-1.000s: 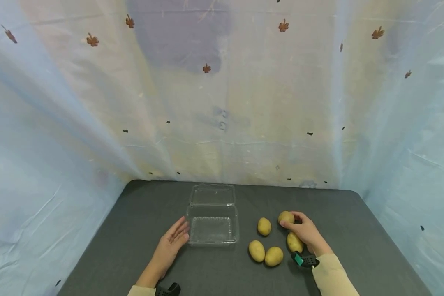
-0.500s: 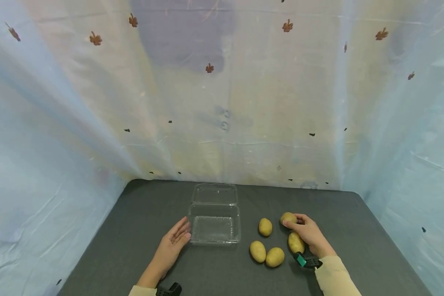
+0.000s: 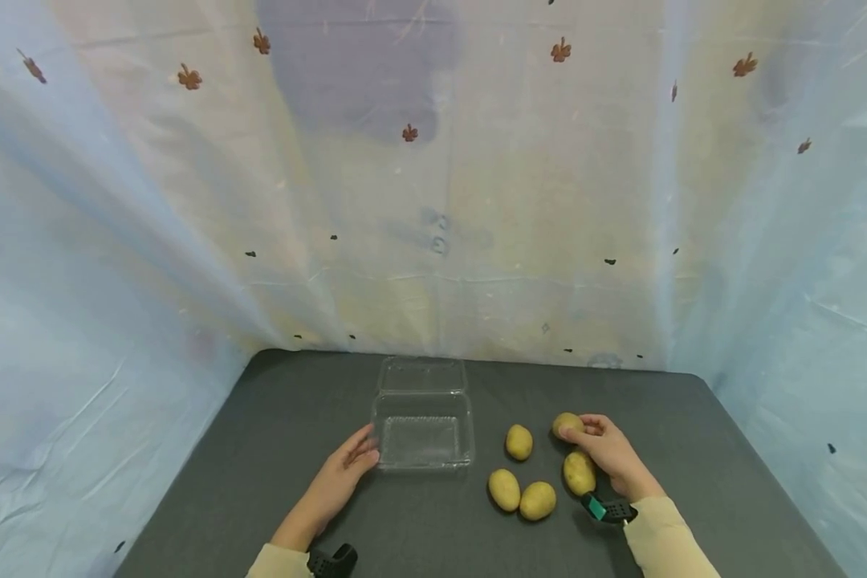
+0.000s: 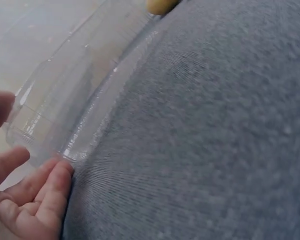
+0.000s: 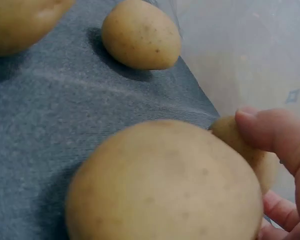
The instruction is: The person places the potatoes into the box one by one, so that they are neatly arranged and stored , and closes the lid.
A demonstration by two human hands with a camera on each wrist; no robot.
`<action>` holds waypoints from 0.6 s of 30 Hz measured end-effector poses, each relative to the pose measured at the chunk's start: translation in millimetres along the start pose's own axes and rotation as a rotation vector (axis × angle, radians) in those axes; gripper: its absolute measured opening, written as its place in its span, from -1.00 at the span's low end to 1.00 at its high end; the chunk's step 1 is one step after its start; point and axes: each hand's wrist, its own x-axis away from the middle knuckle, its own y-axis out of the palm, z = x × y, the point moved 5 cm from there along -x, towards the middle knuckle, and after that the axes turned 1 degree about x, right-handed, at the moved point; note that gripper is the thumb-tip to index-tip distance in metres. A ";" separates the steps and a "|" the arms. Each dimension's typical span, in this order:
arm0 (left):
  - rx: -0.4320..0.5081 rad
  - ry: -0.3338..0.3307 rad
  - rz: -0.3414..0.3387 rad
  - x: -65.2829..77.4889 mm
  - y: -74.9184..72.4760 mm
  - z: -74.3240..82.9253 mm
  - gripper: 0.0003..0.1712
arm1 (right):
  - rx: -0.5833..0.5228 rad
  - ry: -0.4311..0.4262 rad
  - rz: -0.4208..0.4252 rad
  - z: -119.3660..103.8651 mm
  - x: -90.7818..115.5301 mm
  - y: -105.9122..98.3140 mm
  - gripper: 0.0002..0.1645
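Note:
My right hand [image 3: 614, 453] pinches the far right potato [image 3: 567, 425] between thumb and fingers. In the right wrist view that potato [image 5: 242, 145] is partly hidden behind a nearer potato [image 5: 165, 185]. This nearer potato [image 3: 580, 473] lies by the right wrist in the head view. To the left sits a clear hinged plastic container [image 3: 422, 433], its lid [image 3: 422, 375] tipped back. Extended fingers of my left hand [image 3: 339, 478] touch the container's left side. In the left wrist view, fingertips [image 4: 62, 167] meet its lower edge, the thumb apart.
Between container and right hand lie more potatoes: one farther back [image 3: 518, 442] and two nearer, a left potato [image 3: 504, 490] and a right potato [image 3: 538, 501]. A dark grey cloth covers the table [image 3: 419, 538]. A pale patterned curtain [image 3: 433, 193] hangs behind and at both sides.
The container has shifted slightly away and to the right, with the left hand at its side. The right hand and its potato have moved a little to the right.

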 end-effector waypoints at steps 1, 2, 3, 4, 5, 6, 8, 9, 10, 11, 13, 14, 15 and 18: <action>-0.006 -0.003 0.002 0.7 0.1 1.1 -0.30 | -0.001 -0.003 0.000 0.1 0.0 0.1 -0.03; -0.008 -0.004 0.005 1.5 0.2 2.2 -0.31 | 0.002 -0.004 0.001 0.5 0.3 0.0 -0.03; -0.007 -0.007 0.005 2.4 0.4 3.2 -0.32 | 0.007 -0.007 0.001 0.8 0.6 -0.1 -0.03; -0.007 -0.007 0.005 2.8 0.9 4.0 -0.32 | 0.011 -0.009 0.002 1.2 0.9 -1.0 -0.02; 0.000 -0.011 0.003 2.9 1.5 4.1 -0.33 | 0.016 -0.011 0.002 1.6 1.3 -2.0 -0.01; 0.007 -0.010 -0.001 2.8 1.8 4.1 -0.33 | 0.018 -0.007 0.005 2.0 1.8 -3.2 -0.01; 0.008 -0.008 0.001 2.5 1.6 3.3 -0.33 | 0.029 -0.006 0.006 2.4 3.5 -4.7 0.01; 0.008 -0.007 0.000 2.2 1.5 2.7 -0.33 | 0.035 -0.004 0.008 2.6 4.2 -5.2 0.02; 0.005 -0.005 0.001 2.0 1.2 2.0 -0.33 | 0.039 -0.002 0.009 2.7 4.9 -5.4 0.03; 0.000 -0.005 0.002 1.8 1.0 1.3 -0.33 | 0.043 0.000 0.012 2.8 5.5 -5.5 0.03; -0.008 -0.001 0.005 1.6 0.6 0.8 -0.33 | 0.049 0.000 0.019 2.3 6.4 -5.3 0.04; -0.008 0.001 0.006 1.9 0.4 0.6 -0.33 | 0.049 -0.005 0.024 1.7 6.7 -5.1 0.04; -0.005 0.001 0.006 2.1 0.4 0.6 -0.34 | 0.053 -0.014 0.032 0.5 6.8 -5.0 0.04; 0.017 0.019 0.004 2.9 0.4 0.2 -0.34 | 0.062 -0.067 0.052 -5.3 7.7 -4.1 0.01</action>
